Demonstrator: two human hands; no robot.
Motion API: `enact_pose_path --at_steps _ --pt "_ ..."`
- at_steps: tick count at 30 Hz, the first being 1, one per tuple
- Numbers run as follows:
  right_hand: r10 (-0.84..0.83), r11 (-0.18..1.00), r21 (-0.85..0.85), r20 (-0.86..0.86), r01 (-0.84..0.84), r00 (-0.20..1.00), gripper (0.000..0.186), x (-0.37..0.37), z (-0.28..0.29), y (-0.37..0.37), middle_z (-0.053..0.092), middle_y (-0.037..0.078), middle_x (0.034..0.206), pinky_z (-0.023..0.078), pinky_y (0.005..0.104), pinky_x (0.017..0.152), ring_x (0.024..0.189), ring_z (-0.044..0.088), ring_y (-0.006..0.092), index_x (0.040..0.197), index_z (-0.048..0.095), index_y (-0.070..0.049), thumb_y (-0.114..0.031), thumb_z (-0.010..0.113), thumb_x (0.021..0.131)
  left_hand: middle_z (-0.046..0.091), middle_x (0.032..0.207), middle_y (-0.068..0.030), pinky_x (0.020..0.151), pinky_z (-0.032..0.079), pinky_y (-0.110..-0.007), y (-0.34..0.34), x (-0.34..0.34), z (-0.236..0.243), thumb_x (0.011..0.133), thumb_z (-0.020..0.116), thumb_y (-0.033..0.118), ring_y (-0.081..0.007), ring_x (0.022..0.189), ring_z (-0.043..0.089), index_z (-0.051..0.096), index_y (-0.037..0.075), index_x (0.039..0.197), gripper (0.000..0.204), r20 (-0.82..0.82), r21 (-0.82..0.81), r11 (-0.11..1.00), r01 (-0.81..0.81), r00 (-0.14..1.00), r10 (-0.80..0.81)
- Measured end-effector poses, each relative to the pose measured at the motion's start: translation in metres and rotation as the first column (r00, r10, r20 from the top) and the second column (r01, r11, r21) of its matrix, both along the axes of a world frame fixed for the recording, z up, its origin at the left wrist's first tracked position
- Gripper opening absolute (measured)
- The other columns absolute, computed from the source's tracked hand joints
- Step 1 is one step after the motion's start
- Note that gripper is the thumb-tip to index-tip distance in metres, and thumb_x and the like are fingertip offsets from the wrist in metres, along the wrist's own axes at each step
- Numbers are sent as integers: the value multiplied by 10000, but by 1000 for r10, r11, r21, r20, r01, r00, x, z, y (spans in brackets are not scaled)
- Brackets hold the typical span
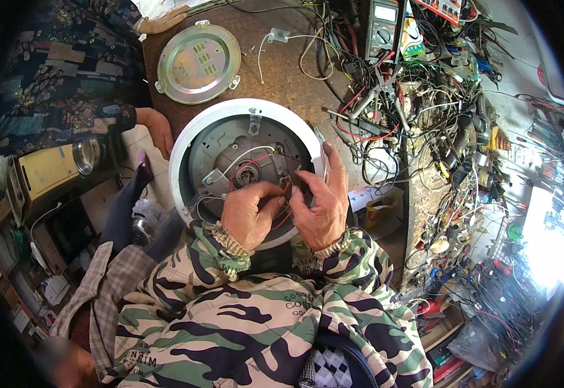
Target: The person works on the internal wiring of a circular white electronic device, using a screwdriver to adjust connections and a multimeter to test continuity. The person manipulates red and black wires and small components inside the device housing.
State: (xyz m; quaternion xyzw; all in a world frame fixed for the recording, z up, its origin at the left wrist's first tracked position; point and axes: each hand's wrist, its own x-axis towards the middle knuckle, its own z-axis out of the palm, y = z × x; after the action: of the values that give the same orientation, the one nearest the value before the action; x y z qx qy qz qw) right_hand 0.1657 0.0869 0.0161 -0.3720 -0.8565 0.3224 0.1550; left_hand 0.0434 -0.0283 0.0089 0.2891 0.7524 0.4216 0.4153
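Observation:
An upturned round cooker-like appliance (183, 139) with a white rim stands before me, its dark metal underside and wiring exposed. Inside it, my left hand (251, 210) pinches a thin red wire (280, 223) between thumb and forefinger. My right hand (320, 205) meets it from the right, thumb and fingertips closed at the same wiring; the exact spot is too small to make out. A slim metal tool tip (319, 135) shows above that hand, by the rim. A white-sleeved wire (246, 156) arcs across the underside.
A round metal cover plate (198, 63) lies on the brown bench (256, 97). To the right are a multimeter (383, 29), pliers (385, 87) and heaped cables (450, 129). Another person's hand (157, 131) rests by the bench's left edge; a person in plaid (120, 278) is at lower left.

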Motion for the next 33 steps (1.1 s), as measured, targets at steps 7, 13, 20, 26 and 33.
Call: enact_pose_path --at_steps 7,13,20,26,33 --pt "29 976 211 86 -47 996 213 -4 22 -4 606 120 948 460 479 797 907 585 346 903 742 -52 -197 836 780 755 872 -151 674 559 -325 -5 -3 3 903 732 55 -220 761 748 755 -11 1061 173 28 14 1000 18 999 -18" --pt "31 996 83 140 -43 990 198 -11 23 -2 569 124 825 489 468 703 800 612 353 815 675 -38 -188 805 814 719 857 -171 662 543 -386 -1 1 4 847 752 68 -352 758 720 770 35 1000 158 -24 56 998 -31 999 32" --pt "23 999 -26 185 -18 982 148 -17 21 -6 595 139 845 514 480 686 809 642 374 836 689 -39 -160 775 835 710 853 -175 696 549 -396 -5 0 3 849 748 68 -363 783 717 760 37 997 152 -4 69 997 -17 1000 18" --pt "118 968 -232 87 -95 989 80 -5 24 13 657 130 880 543 440 688 800 682 376 928 748 -57 -96 750 859 770 973 -157 754 591 -318 -2 -2 2 914 746 80 -225 845 772 729 -15 1140 246 113 88 996 -19 994 9" --pt "187 962 -212 43 -174 981 78 -2 24 19 670 109 905 547 436 691 815 691 365 955 746 -73 -113 745 888 766 999 -183 781 597 -360 4 -1 3 884 763 72 -299 881 768 740 -6 1122 251 18 141 989 -37 999 35"
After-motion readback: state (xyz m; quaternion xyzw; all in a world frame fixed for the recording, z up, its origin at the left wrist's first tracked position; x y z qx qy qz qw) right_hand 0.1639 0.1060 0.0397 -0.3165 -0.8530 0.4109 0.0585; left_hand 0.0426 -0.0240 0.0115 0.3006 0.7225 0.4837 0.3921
